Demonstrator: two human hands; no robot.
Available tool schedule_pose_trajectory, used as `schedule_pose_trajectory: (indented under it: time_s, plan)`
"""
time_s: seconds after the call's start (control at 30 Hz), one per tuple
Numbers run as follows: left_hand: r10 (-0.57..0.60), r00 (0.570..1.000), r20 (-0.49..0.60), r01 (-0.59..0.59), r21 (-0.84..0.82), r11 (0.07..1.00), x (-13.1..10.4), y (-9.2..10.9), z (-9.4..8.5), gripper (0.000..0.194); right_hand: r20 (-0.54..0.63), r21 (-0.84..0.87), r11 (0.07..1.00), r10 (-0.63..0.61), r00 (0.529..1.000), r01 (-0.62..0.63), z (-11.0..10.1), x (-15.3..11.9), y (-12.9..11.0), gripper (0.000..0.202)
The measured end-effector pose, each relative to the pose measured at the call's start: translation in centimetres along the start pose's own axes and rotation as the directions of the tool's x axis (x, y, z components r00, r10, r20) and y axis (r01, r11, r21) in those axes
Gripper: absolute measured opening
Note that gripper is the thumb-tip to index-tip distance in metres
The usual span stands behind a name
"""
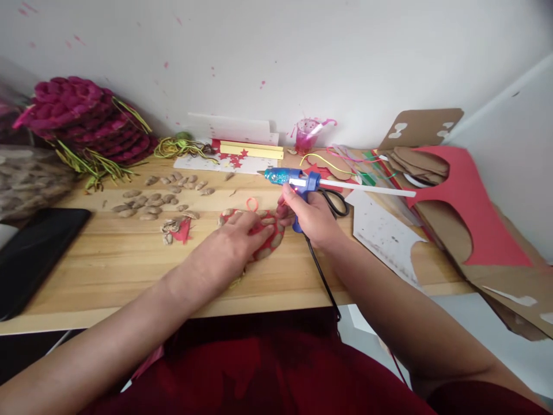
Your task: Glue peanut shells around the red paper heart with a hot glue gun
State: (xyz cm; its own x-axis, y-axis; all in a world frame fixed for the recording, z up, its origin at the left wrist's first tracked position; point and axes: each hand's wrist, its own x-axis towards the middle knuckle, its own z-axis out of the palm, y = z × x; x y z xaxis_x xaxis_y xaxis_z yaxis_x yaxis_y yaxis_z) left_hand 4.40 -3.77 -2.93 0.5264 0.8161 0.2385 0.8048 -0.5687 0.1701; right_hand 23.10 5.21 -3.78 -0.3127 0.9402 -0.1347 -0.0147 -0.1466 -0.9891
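On the wooden table lies a round red piece (264,249) with peanuts around its edge and an orange loop (252,204) at its far side. My left hand (237,236) is closed over this piece, its bent fingers holding it against the tabletop and hiding much of it. A blue hot glue gun (283,176) with a white glue stick (367,188) sticking out of its back is gripped in my right hand (313,216). Its nozzle points left above the red piece, and a small red light glows on its body. My right fingertips are close to the red piece's right edge.
Loose peanuts (149,204) are scattered at left, beside a torn red scrap (180,230). A black phone (41,253) lies at far left, near bundled magenta braids (82,115). Scissors (334,203), cut paper (384,236) and red sheeting (470,196) occupy the right. A cup (306,137) stands behind.
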Motion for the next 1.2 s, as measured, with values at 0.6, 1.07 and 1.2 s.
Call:
schedule_pose_trajectory:
  time_s: [0.6,1.07,1.2]
  plan:
    - [-0.050,0.997,0.056,0.051,-0.011,0.999,-0.5,-0.9,0.4,0.067,0.038,0.035,0.999,-0.008,0.999,0.006,0.0,0.0,0.0,0.055]
    - [-0.083,0.989,0.122,0.080,0.030,0.996,0.2,0.6,-0.3,0.050,-0.033,0.002,0.999,0.036,0.999,-0.036,-0.1,0.1,0.1,0.062]
    - [-0.146,0.970,0.194,0.135,0.068,0.988,0.6,1.1,-0.6,0.048,-0.076,-0.025,0.999,0.034,0.997,-0.036,-0.2,-0.1,-0.1,0.063]
